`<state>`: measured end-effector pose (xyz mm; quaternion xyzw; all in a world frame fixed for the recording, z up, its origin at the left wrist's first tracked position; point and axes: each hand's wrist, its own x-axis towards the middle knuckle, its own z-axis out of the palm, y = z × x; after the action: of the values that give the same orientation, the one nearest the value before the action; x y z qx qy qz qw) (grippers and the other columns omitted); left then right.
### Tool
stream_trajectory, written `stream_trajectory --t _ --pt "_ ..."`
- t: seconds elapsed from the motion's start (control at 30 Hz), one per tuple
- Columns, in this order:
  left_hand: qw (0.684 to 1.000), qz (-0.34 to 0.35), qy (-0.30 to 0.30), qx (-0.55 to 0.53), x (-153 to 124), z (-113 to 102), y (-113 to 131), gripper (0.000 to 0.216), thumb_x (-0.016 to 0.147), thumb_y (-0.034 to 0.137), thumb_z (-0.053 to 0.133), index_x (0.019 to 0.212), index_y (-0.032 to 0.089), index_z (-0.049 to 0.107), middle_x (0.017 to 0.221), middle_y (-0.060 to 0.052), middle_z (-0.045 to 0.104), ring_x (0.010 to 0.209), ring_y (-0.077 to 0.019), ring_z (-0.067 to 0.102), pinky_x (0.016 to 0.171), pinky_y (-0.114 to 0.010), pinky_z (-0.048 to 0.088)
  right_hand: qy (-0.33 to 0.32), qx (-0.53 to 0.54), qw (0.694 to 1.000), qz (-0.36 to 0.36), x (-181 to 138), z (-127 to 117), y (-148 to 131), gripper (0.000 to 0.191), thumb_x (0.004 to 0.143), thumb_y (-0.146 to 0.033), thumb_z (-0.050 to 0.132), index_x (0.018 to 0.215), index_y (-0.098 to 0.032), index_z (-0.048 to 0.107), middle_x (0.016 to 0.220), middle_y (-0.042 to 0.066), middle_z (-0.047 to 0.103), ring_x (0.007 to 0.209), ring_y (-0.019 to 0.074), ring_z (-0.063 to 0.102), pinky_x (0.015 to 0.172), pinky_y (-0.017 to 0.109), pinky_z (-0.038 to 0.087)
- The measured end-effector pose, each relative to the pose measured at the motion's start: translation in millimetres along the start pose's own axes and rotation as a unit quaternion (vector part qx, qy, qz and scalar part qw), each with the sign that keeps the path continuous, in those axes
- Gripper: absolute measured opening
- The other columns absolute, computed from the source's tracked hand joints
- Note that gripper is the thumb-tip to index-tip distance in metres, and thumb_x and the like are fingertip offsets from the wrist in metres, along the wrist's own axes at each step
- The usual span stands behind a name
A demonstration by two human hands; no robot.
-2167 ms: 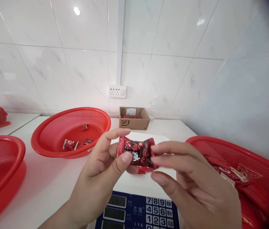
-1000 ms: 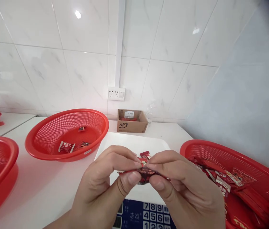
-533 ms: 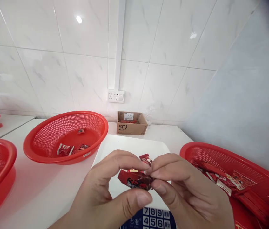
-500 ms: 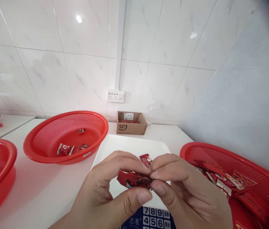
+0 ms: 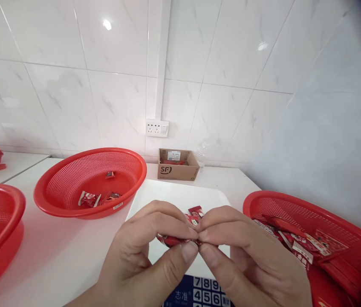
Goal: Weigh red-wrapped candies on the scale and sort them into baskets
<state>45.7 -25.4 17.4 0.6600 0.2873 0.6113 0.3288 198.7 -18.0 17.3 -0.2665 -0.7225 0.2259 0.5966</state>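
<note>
Between my two hands, over the white scale (image 5: 174, 192), is a small red snack packet (image 5: 174, 241), mostly covered by fingers. My left hand (image 5: 154, 247) pinches it with thumb and fingertips, closed. My right hand (image 5: 238, 251) pinches its right end, thumb against fingers, and the two sets of fingertips meet. Another red packet (image 5: 197, 212) shows just behind the fingers, above the scale's plate; its lower part is hidden. The scale's blue keypad (image 5: 183, 294) with white number keys lies below my hands, partly covered.
A red perforated basket (image 5: 87, 155) at left holds several packets; another red basket (image 5: 7, 204) is cut off at the left edge. At right, a red basket (image 5: 263, 200) holds many red packets. A small cardboard box (image 5: 180, 172) stands near the tiled wall (image 5: 119, 106).
My left thumb has moved up and my fingertips have come together on the packet, covering more of it. The view has shifted slightly.
</note>
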Motion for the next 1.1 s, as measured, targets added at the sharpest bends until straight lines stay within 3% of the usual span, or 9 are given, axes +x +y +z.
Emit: stream_trajectory --t 0.17,0.27,0.43,0.6,0.77,0.9,1.03,1.1 --pt "0.993 -0.069 -0.007 -0.096 -2.2 -0.5 -1.9 0.009 0.085 0.023 0.064 0.089 0.028 0.070 0.087 0.000 0.067 0.078 -0.0129 0.062 0.071 -0.023 0.054 0.014 0.021 0.999 0.029 -0.6 1.1 0.7 0.017 0.081 -0.010 0.059 0.083 -0.025 0.066 0.077 0.000 0.065 0.071 0.0141 0.061 0.061 0.025 0.051" --pt "0.990 -0.068 0.021 -0.122 -1.1 0.1 -0.9 0.010 0.087 0.022 0.061 0.084 0.027 0.068 0.086 0.001 0.068 0.082 -0.0134 0.063 0.072 -0.022 0.054 0.021 0.023 0.999 0.041 -0.7 2.0 1.2 0.015 0.082 -0.012 0.057 0.082 -0.025 0.065 0.077 0.001 0.063 0.068 0.0144 0.060 0.057 0.026 0.051" --pt "0.996 -0.061 0.032 -0.053 0.5 2.0 2.1 0.012 0.088 0.019 0.059 0.079 0.024 0.065 0.083 0.000 0.066 0.078 -0.0132 0.063 0.068 -0.022 0.053 0.006 0.018 0.999 0.034 1.0 2.4 0.9 0.019 0.079 -0.013 0.061 0.091 -0.026 0.067 0.084 0.002 0.065 0.074 0.0161 0.062 0.061 0.028 0.053" --pt "0.997 0.004 0.032 0.071 -2.5 1.2 0.1 0.012 0.085 0.014 0.060 0.081 0.024 0.064 0.084 0.000 0.065 0.085 -0.0146 0.062 0.074 -0.023 0.051 -0.017 -0.016 1.000 -0.001 2.8 2.3 1.5 0.021 0.079 -0.007 0.063 0.088 -0.025 0.067 0.082 0.001 0.067 0.078 0.0149 0.063 0.065 0.026 0.054" --pt "0.997 0.001 0.043 0.065 -4.3 3.1 0.4 0.011 0.086 0.016 0.060 0.080 0.025 0.064 0.082 0.000 0.065 0.083 -0.0145 0.061 0.072 -0.023 0.051 -0.009 -0.024 1.000 0.000 -0.6 1.5 1.7 0.019 0.081 -0.009 0.064 0.088 -0.026 0.068 0.082 0.001 0.067 0.079 0.0156 0.063 0.066 0.027 0.054" --pt "0.997 -0.034 0.074 -0.002 -4.8 0.0 -1.1 0.012 0.088 0.024 0.059 0.078 0.026 0.064 0.079 0.002 0.064 0.082 -0.0137 0.060 0.070 -0.022 0.050 0.029 -0.017 0.999 0.024 -1.5 -0.8 1.9 0.012 0.081 -0.013 0.065 0.082 -0.026 0.066 0.077 0.000 0.065 0.074 0.0159 0.062 0.064 0.028 0.052" --pt "0.984 -0.062 0.154 -0.064 -3.4 -9.8 -5.2 0.011 0.090 0.031 0.058 0.081 0.026 0.062 0.081 0.002 0.063 0.080 -0.0134 0.059 0.069 -0.022 0.049 0.087 -0.051 0.994 0.052 0.5 -4.6 0.7 0.012 0.082 -0.017 0.064 0.073 -0.025 0.062 0.070 -0.002 0.061 0.067 0.0140 0.057 0.058 0.026 0.045" --pt "0.983 -0.073 0.153 -0.069 -2.2 -12.6 -4.7 0.009 0.089 0.030 0.058 0.082 0.026 0.063 0.081 0.003 0.064 0.078 -0.0133 0.059 0.069 -0.022 0.049 0.097 -0.058 0.992 0.052 1.0 -5.1 0.0 0.011 0.083 -0.020 0.063 0.074 -0.025 0.062 0.072 -0.001 0.061 0.069 0.0148 0.057 0.058 0.026 0.045"
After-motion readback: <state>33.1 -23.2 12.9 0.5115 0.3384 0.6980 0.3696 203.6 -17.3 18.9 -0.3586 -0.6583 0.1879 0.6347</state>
